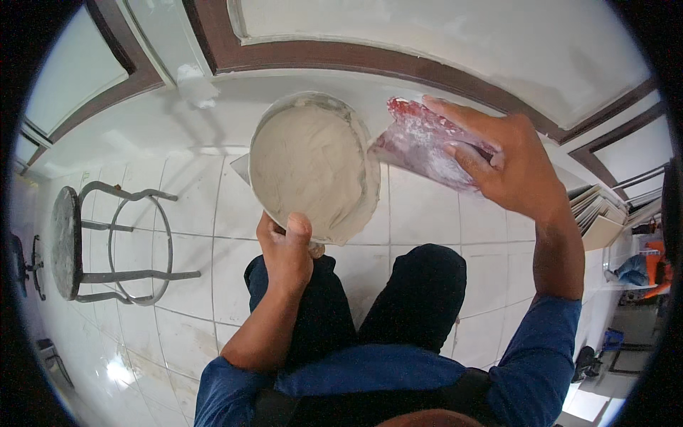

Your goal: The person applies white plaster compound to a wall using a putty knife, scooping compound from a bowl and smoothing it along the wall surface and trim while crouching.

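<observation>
My left hand is closed on the lower edge of a round container of smooth beige paste, holding it up above my knees. My right hand grips a wide, flat scraper, red and smeared with white, at the container's right; its left edge is at or very near the rim, touching or apart I cannot tell. A pale flat corner of something sticks out behind the container's left side; what it is, I cannot make out.
A metal stool lies on its side on the white tiled floor at the left. A white wall with brown-framed panels runs ahead. At the right stand flat boards and a pile with orange and blue items.
</observation>
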Available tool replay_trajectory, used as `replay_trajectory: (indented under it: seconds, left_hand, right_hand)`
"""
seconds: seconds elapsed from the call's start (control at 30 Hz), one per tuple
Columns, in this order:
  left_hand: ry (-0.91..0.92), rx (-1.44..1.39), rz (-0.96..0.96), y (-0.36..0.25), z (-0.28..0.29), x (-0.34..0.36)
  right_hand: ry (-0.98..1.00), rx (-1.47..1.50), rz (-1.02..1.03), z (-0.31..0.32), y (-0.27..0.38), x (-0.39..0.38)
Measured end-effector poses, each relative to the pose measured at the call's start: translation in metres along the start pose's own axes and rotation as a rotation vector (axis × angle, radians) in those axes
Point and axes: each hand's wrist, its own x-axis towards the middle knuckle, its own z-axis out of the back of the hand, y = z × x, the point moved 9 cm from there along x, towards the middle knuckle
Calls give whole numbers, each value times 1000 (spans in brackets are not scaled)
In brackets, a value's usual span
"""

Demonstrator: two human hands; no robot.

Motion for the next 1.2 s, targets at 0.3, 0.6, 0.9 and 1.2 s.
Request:
replay_trajectory:
  seconds: [0.3,0.6,0.9,1.2]
  left_hand:
    - [-51,-380,137,-8,-23,1]
    - [102,-329,151,-11,-22,2]
    - [90,-298,130,-10,-21,5]
    - [65,-293,144,-2,-19,7]
  right_hand:
    - [-623,37,-92,78,-85,-22]
    - [-488,-59,-141,91,-138,35]
    - [-478,-103,-164,90,-161,59]
    - [-459,-115,-193,90,-167,66]
